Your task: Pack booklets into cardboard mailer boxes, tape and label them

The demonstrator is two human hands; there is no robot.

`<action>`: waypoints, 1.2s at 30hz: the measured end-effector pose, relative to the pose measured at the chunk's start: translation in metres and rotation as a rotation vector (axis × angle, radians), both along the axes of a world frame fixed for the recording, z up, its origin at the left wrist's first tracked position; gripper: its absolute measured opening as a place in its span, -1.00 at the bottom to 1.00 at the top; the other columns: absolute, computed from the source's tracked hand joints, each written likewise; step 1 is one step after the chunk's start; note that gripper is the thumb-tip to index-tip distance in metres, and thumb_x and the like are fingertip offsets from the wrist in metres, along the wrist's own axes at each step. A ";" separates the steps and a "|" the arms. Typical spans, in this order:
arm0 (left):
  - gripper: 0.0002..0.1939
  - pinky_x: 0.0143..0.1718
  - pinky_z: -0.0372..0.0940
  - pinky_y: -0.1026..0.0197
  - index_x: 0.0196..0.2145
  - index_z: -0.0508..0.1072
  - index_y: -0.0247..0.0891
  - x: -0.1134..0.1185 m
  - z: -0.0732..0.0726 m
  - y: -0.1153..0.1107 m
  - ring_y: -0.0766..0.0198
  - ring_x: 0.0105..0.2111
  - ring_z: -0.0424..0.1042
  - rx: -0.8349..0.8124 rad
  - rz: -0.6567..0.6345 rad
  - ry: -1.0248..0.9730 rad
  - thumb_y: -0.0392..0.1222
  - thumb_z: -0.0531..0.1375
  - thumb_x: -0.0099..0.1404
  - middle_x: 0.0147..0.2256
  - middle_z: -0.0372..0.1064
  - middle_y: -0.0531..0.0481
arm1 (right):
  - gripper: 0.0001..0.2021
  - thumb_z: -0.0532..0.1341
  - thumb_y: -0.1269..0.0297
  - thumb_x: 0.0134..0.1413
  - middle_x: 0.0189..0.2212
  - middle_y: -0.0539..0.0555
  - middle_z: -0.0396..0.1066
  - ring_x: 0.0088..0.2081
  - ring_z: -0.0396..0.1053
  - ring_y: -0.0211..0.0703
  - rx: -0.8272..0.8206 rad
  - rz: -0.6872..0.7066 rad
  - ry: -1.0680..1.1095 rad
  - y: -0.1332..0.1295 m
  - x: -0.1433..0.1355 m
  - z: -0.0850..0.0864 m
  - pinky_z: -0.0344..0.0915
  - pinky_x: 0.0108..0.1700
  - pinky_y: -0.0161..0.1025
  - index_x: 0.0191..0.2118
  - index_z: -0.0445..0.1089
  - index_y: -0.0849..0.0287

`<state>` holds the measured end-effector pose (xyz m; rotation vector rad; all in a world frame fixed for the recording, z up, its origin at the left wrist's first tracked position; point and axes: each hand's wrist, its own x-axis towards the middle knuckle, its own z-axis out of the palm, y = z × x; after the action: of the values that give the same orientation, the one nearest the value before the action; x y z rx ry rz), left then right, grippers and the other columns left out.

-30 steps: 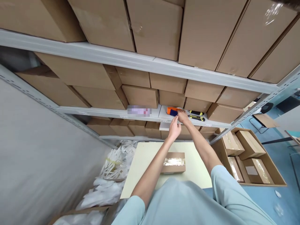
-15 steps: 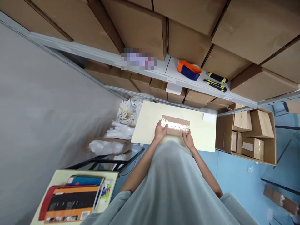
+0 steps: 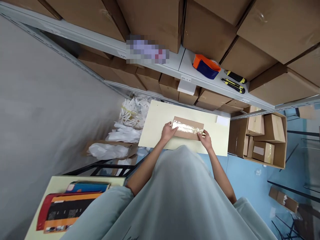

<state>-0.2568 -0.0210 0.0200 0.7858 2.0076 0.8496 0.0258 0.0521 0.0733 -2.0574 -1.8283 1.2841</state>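
Observation:
A small brown cardboard box (image 3: 188, 128) sealed with shiny clear tape lies on a pale yellow table (image 3: 155, 126). My left hand (image 3: 168, 131) grips the box's left end. My right hand (image 3: 206, 140) grips its right end. On the grey shelf above sits an orange and blue tape dispenser (image 3: 206, 66), with two yellow and black utility knives (image 3: 234, 82) beside it.
Shelves (image 3: 172, 63) packed with brown cartons rise behind the table. An open carton (image 3: 262, 140) of small boxes stands on the blue floor at right. White bagged items (image 3: 130, 115) pile up at left. A second table (image 3: 60, 208) with colourful books is near left.
Both hands left the tape dispenser on the shelf and came down to the small box on the table, taking hold of its two ends. The view tilted downward.

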 end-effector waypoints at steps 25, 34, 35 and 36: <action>-0.35 0.38 0.46 -0.21 0.46 0.47 -0.34 -0.059 -0.023 -0.072 -0.28 0.29 0.62 -0.184 -0.239 0.028 -0.34 0.20 0.44 0.25 0.63 -0.41 | -0.63 0.21 0.46 0.36 0.07 0.17 0.77 -0.08 0.75 -0.06 0.040 0.171 -0.279 -0.070 -0.052 -0.003 0.63 0.09 -0.19 0.13 0.68 0.16; -0.45 0.52 0.36 -0.13 0.45 0.49 -0.32 -0.087 0.123 0.047 -0.12 0.42 0.50 0.359 -0.238 0.190 -0.25 0.13 0.58 0.43 0.48 -0.27 | -0.49 0.14 0.17 0.55 0.32 0.46 0.55 0.37 0.49 0.29 0.917 0.388 -0.221 0.157 -0.102 0.162 0.37 0.49 0.18 0.42 0.44 0.31; -0.47 0.51 0.37 -0.12 0.43 0.51 -0.31 -0.082 0.151 0.061 -0.11 0.41 0.51 0.432 -0.237 0.216 -0.26 0.13 0.59 0.41 0.51 -0.26 | -0.48 0.12 0.17 0.56 0.34 0.47 0.52 0.38 0.46 0.31 0.952 0.430 -0.249 0.180 -0.121 0.181 0.35 0.48 0.20 0.45 0.40 0.32; -0.49 0.51 0.37 -0.11 0.41 0.53 -0.28 -0.077 0.178 0.071 -0.09 0.42 0.51 0.498 -0.244 0.241 -0.26 0.14 0.59 0.40 0.52 -0.24 | -0.46 0.11 0.19 0.56 0.36 0.50 0.49 0.38 0.44 0.35 0.953 0.458 -0.309 0.198 -0.139 0.197 0.34 0.47 0.21 0.46 0.37 0.36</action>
<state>-0.3337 0.0497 0.1978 1.4412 1.8651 1.1705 -0.1134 0.2499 0.2704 -1.3741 -2.4378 -0.0007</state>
